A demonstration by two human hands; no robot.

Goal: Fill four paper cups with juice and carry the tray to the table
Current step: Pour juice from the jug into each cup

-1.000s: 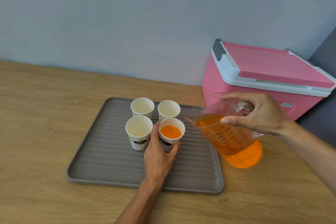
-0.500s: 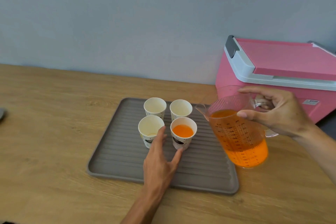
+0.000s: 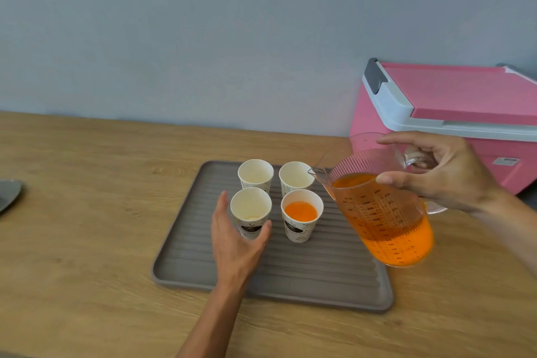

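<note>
Head view: left hand (image 3: pixel 236 244) spread around the near-left cup (image 3: pixel 250 212) on the tray (image 3: pixel 290 285), right hand (image 3: pixel 444 176) gripping the tilted jug (image 3: pixel 383 212) at 3 o'clock, whose spout could dribble juice onto the tray.

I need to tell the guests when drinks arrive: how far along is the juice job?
Done: one cup, front right, holds juice. In hand: the left hand closes around the front-left cup, which has only a trace at the bottom; the right hand holds the jug tilted above the tray, not pouring. Left: three cups to fill, both back ones empty, then carrying the tray.
</note>
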